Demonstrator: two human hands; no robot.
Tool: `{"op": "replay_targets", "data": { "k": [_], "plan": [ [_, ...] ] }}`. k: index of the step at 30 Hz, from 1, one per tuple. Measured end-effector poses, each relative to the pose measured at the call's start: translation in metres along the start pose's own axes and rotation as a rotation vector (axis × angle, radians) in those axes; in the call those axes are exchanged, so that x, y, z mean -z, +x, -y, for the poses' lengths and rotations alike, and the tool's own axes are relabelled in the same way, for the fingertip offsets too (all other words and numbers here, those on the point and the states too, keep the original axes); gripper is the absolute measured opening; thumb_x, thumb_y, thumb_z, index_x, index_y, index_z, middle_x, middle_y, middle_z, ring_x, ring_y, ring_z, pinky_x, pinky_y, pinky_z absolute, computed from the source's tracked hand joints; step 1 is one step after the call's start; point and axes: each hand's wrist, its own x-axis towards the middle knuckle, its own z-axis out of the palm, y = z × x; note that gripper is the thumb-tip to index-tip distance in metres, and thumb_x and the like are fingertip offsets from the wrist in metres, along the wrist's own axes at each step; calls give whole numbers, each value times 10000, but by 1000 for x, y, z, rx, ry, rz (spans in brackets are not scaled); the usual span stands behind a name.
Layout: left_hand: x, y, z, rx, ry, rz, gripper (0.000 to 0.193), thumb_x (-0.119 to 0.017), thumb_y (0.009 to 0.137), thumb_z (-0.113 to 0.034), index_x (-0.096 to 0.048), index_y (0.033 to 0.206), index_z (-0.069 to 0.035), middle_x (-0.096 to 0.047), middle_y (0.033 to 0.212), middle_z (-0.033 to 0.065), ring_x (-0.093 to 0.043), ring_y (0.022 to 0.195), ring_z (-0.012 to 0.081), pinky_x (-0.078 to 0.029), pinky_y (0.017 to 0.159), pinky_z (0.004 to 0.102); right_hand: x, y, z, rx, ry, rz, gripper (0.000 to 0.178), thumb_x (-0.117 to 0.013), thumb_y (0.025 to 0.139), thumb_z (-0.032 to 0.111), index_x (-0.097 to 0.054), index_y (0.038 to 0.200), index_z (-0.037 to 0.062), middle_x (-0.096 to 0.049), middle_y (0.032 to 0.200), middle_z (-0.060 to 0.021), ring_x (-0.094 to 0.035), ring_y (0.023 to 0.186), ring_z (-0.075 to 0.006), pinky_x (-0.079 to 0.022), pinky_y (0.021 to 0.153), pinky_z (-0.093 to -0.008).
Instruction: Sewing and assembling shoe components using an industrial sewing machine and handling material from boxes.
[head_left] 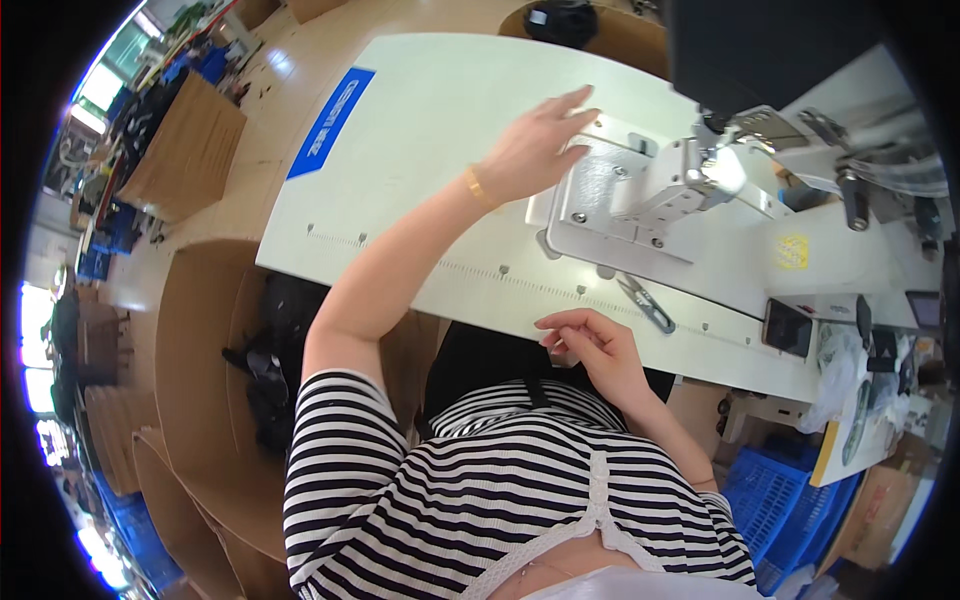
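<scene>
My left hand reaches over the white table with its fingers spread. Its fingertips are at the left edge of the white sewing machine, and nothing shows in its grasp. Closer to me, my right hand hangs at the table's front edge above my lap, its fingers curled together; whatever may be between them is hidden. Just beyond it a pair of thread snips lies on the table. Black fabric covers my lap, with a short black strap on it.
The white table has a printed ruler along its front edge. A phone lies at its right end. Open cardboard boxes stand left, one holding black items. Blue crates sit at lower right. Another box stands behind the table.
</scene>
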Motion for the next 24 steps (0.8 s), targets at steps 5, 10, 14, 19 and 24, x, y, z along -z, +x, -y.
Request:
{"op": "replay_targets", "data": {
  "k": [5,10,14,19,24],
  "plan": [
    [117,-178,19,240,407,-582,411,-637,793,26,-575,1196,-26,-559,1261,134,-568,1111,278,-479,903,335,-34,23,-3,-22,-117,155,198,-465,946,38,-607,1069,-26,-643,1049,-73,-607,908,-126,-486,803,-250],
    [148,-453,49,1055,557,-834,378,-641,817,-112,-563,1167,8,-609,1101,154,-586,1013,304,-479,868,384,-87,59,-13,21,-263,306,194,-478,948,52,-611,1072,-16,-644,1056,-75,-606,906,-123,-483,803,-254],
    [69,-716,6,1885,716,-546,727,-650,781,-497,-505,1199,80,-535,1158,308,-545,1078,417,-445,908,446,-157,111,-18,554,-818,425,170,-569,877,66,-608,1032,9,-644,1065,-118,-613,966,-241,-475,848,-323],
    [-92,-807,-63,2475,218,-193,927,-656,723,-605,-419,1281,97,-486,1243,325,-472,1155,488,-382,997,492,-233,202,-36,968,-1202,480,235,-632,807,66,-601,1034,17,-615,1144,-113,-567,1067,-300,-445,925,-382],
    [-160,-839,-71,2492,-320,-151,882,-649,744,-573,-435,1260,109,-468,1270,344,-471,1194,437,-384,1020,433,-295,258,-35,833,-1278,630,469,-721,718,184,-547,1132,49,-380,1389,-178,-394,1238,-424,-349,1025,-445]
  ]
}}
